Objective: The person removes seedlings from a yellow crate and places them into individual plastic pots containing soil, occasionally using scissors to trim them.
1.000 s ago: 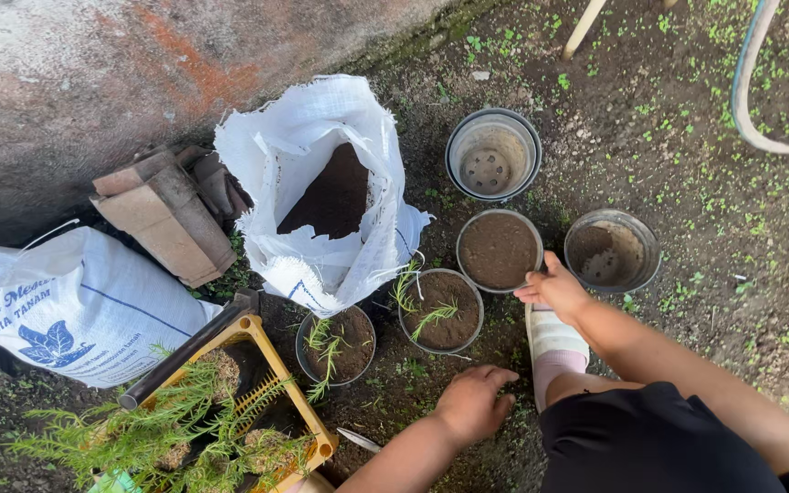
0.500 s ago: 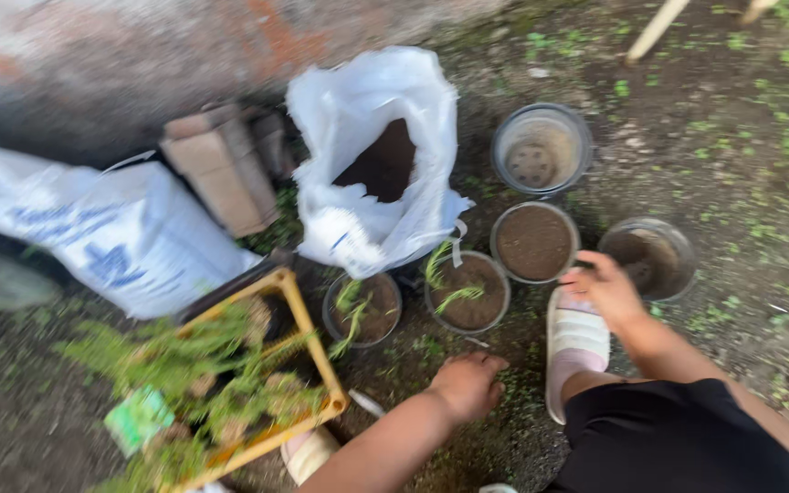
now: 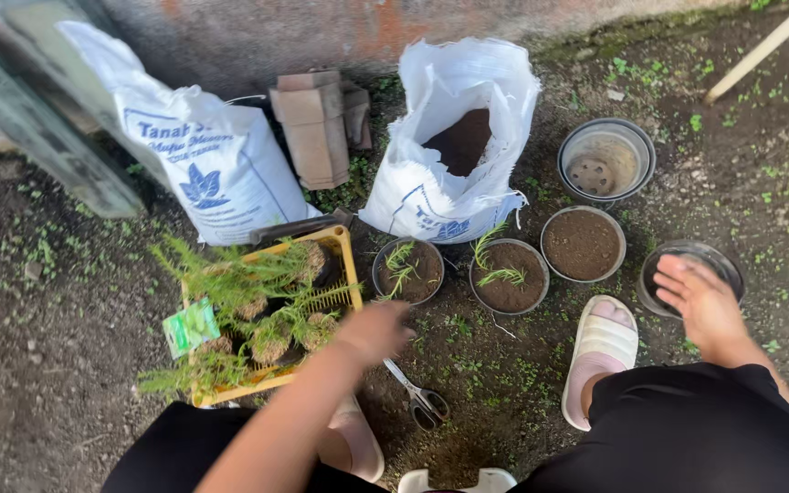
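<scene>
My left hand [image 3: 374, 330] reaches left toward the yellow crate [image 3: 343, 245] full of feathery green seedlings [image 3: 248, 292]; it is blurred and I see nothing in it. My right hand [image 3: 700, 299] hovers open over the rim of an empty black pot [image 3: 725, 263] at the right. Between the hands stand two soil-filled pots with small plants [image 3: 407, 268] [image 3: 508, 274] and one pot with bare soil [image 3: 583, 243]. An open white sack of dark soil [image 3: 460, 137] leans behind them.
Scissors [image 3: 417, 396] lie on the ground below my left hand. A full white sack [image 3: 212, 164], stacked clay tiles [image 3: 314, 123] and an empty grey pot [image 3: 604, 162] sit near the wall. My sandalled foot [image 3: 601, 351] is by the pots. A pole [image 3: 764, 47] lies top right.
The view has swung left. My left hand moved from the ground by the pots toward the yellow crate. My right hand shifted from the soil pot to the empty black pot.
</scene>
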